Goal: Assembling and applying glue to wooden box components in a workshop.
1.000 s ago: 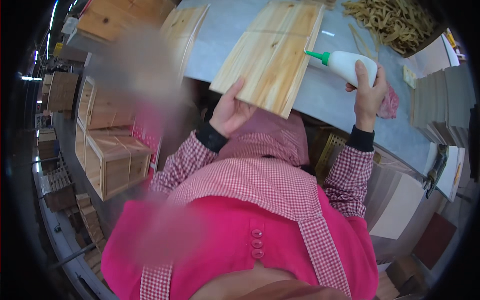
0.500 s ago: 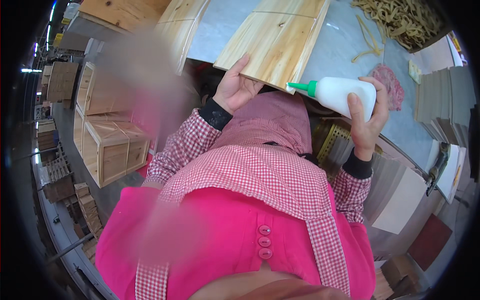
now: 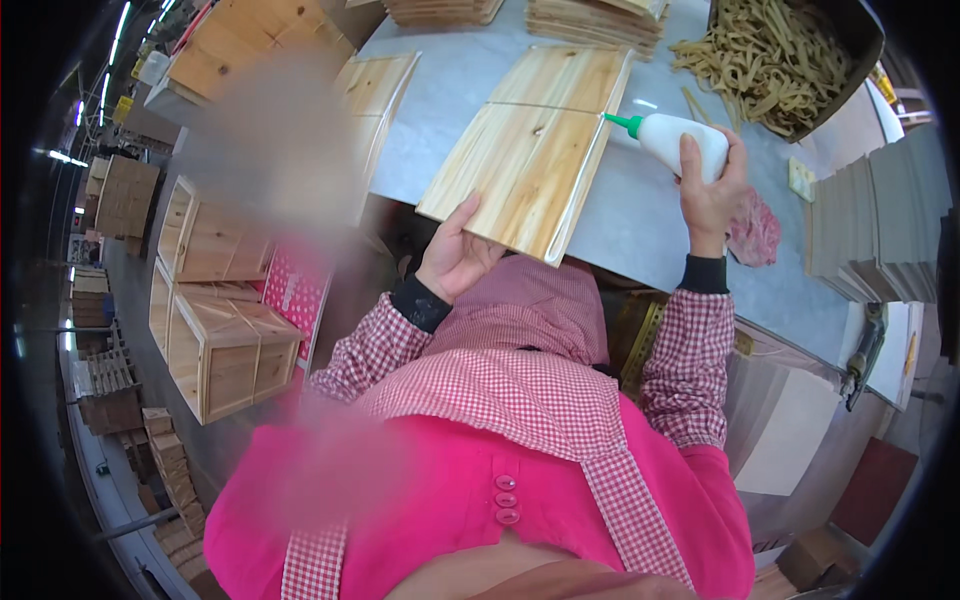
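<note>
Probably for steadiness, left hand [image 3: 455, 256] pinches board [image 3: 530, 150] at near end. Right hand [image 3: 712, 200] clasps bottle [image 3: 668, 140], tipped so nozzle [image 3: 623, 122] reaches board's right edge.

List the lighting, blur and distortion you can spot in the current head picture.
Head view: hazy blurs hide part of the left side and pink top; head view: a white glint on the grey table, bright ceiling lights; head view: shapes bend near the dark fisheye rim; head view: wooden board and white bottle look fairly sharp.
</note>
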Motion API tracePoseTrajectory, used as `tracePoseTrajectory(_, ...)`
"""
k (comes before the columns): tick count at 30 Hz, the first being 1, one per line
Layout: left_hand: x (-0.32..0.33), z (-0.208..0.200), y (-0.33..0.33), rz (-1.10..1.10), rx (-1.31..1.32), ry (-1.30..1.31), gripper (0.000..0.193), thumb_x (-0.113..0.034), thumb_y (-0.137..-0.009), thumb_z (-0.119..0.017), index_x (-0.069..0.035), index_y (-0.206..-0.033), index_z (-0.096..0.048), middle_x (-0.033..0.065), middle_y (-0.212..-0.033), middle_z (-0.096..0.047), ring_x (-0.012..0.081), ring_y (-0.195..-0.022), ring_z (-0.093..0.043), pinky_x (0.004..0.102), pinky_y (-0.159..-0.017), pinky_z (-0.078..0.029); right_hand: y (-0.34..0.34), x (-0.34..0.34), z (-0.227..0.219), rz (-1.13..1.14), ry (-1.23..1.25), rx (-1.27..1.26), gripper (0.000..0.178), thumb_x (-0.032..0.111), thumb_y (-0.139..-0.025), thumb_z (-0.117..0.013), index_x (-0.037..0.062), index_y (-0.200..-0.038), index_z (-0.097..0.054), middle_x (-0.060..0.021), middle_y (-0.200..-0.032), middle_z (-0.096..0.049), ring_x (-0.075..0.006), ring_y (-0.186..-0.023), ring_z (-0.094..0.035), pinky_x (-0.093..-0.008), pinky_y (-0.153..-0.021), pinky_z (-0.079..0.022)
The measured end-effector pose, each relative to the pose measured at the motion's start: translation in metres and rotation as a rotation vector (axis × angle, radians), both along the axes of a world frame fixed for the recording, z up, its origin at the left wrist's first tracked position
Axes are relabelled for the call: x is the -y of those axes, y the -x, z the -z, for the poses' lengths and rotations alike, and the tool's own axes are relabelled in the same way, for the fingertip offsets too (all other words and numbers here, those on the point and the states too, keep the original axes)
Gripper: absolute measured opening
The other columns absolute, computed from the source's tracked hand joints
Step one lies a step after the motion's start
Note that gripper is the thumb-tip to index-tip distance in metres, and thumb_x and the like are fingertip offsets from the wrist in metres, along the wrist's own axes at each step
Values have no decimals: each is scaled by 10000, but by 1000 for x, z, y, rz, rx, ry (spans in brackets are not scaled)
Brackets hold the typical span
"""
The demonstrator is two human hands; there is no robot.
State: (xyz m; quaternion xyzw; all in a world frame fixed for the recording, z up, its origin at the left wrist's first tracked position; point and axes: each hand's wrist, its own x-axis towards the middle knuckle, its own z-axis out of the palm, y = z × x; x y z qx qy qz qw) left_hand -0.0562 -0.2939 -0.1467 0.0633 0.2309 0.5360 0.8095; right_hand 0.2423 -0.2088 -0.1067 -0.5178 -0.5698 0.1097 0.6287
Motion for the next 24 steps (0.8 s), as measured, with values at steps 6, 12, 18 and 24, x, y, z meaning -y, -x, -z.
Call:
tracePoseTrajectory(6,-10,-3,-1,-14,-5,66,483,-251,-970,-526,-45,-1375,-363,131,-1344,-509,250,-1232,-511,397,-1046,-429,-8,-66,0,78,-25,-64,382,236,-803,-740,0,-1045,-561,-145,-892,-648,-252,-806,-646,-346,-734,-506)
tracePoseTrajectory(12,-3,-2,1,-6,-33,90,501,-276,-975,-511,-38,-1387,-352,143,-1378,-477,265,-1259,-487,404,-1061,-417,-11,-115,4,240,-136,87,409,251,-781,-750,-5,-1042,-565,-169,-899,-647,-280,-803,-644,-363,-743,-504)
tracePoseTrajectory(18,-11,-7,-1,-26,-50,96,499,-274,-976,-510,-38,-1386,-351,145,-1380,-475,264,-1255,-492,408,-1054,-425,-15,-127,3,231,-78,27,423,264,-780,-747,-9,-1047,-567,-177,-902,-646,-288,-800,-643,-372,-746,-503)
tracePoseTrajectory(24,-21,-4,-4,6,-20,91,495,-275,-977,-507,-37,-1385,-359,145,-1380,-476,263,-1257,-490,404,-1054,-425,-25,-57,5,115,113,-36,428,268,-794,-740,-10,-1060,-554,-148,-898,-638,-270,-817,-632,-386,-745,-505)
